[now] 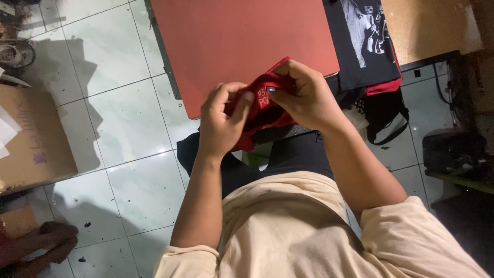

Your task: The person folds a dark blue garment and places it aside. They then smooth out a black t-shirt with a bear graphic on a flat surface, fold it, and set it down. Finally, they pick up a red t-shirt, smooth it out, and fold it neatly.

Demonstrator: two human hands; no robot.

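Red cloth (267, 110) is pinched by the closed grip of both the left hand (221, 121) and right hand (306, 95), just in front of a red tabletop (231, 41).

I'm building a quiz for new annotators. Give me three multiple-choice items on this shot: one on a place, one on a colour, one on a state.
1. Where does the black printed shirt lie?
A. right of the red board
B. on the cardboard box
C. on the floor tiles

2. What colour is the cloth in the hands?
A. white
B. red
C. green

3. How is the cloth held?
A. lying flat, untouched
B. by one hand only
C. bunched between both hands

Answers:
1 A, the shirt lies just past the right edge of the red board.
2 B, the cloth is red, with a small tag showing at its collar.
3 C, the left hand and the right hand both pinch the gathered cloth in front of the board.
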